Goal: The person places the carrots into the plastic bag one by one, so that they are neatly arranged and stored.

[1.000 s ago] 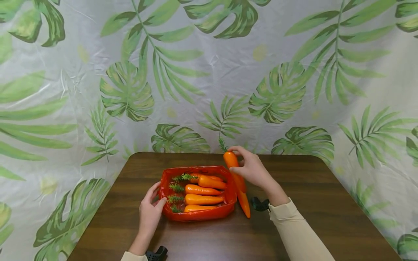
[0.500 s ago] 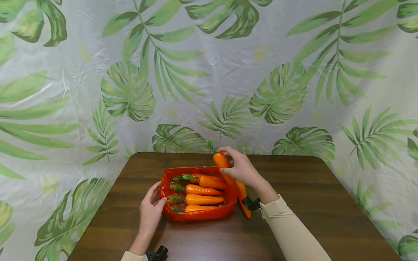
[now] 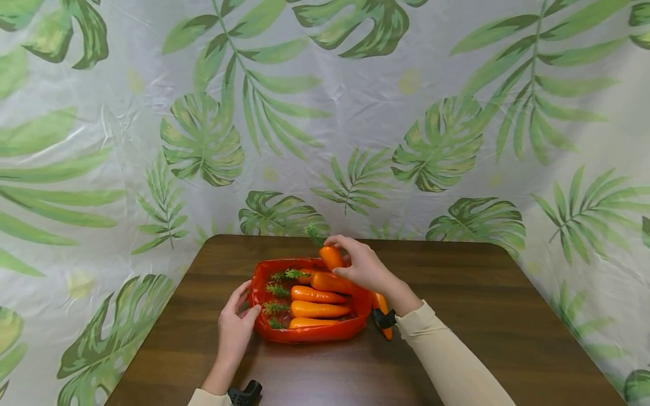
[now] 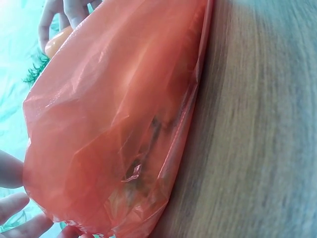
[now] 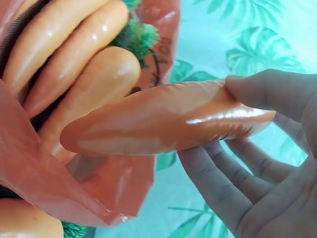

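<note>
A red plastic bag [image 3: 310,335] stands wide open at the top on the table, with several orange carrots [image 3: 317,309] lying side by side inside, green tops to the left. My left hand [image 3: 236,321] holds the bag's left rim, the thumb at its edge. Over the bag's far right part, my right hand [image 3: 360,262] grips a carrot near its leafy end. The right wrist view shows that held carrot [image 5: 148,119] between thumb and fingers, its tip toward the bag opening. Seen from the left wrist, the bag's side [image 4: 99,124] hides most of the contents.
Another carrot [image 3: 382,304] lies on the table just right of the bag, partly hidden by the black wrist camera [image 3: 383,319]. Behind the dark wooden table [image 3: 482,316] hangs a leaf-patterned curtain [image 3: 355,113].
My right hand has carried the carrot leftward from beside the bag to over its opening, then lowered it slightly. My left hand has stayed at the bag's left rim.
</note>
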Demonstrator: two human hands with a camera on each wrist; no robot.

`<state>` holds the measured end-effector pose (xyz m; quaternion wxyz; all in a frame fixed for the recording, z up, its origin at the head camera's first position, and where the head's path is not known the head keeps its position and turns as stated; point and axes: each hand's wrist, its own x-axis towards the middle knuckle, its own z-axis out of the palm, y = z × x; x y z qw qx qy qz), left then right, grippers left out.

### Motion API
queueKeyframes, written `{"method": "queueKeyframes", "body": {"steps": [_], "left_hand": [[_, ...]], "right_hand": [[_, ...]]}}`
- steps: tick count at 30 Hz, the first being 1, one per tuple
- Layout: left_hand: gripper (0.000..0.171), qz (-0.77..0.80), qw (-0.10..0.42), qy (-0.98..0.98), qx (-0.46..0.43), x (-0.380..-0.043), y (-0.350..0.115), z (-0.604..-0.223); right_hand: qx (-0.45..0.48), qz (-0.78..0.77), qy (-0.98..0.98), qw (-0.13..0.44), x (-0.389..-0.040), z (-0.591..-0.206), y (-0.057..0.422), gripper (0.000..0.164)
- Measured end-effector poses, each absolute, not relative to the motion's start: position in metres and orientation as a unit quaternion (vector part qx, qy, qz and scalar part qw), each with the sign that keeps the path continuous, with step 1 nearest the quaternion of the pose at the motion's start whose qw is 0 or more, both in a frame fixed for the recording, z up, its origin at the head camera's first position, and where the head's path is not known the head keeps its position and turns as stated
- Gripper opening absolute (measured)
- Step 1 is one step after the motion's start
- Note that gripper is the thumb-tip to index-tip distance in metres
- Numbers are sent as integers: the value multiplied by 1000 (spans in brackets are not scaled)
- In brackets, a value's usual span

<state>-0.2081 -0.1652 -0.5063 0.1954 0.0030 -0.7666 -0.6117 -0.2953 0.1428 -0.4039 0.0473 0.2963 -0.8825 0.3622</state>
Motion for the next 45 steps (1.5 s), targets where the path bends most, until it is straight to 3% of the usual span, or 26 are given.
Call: {"method": "queueKeyframes", "body": {"steps": [10, 20, 32, 45], "left_hand": [[55, -618, 177, -766, 17, -208, -166, -503], [54, -619, 194, -761, 4, -208, -165, -503], [55, -614, 189, -766, 13, -209, -165, -504], [53, -614, 174, -770, 0, -189, -156, -469]], "right_hand": [[350, 314, -882, 43, -301, -414, 133, 60], [397, 202, -895, 22, -302, -421, 125, 59], [428, 190, -884, 2, -299, -424, 111, 58], [424, 181, -887, -27, -305, -440, 116, 58]]}}
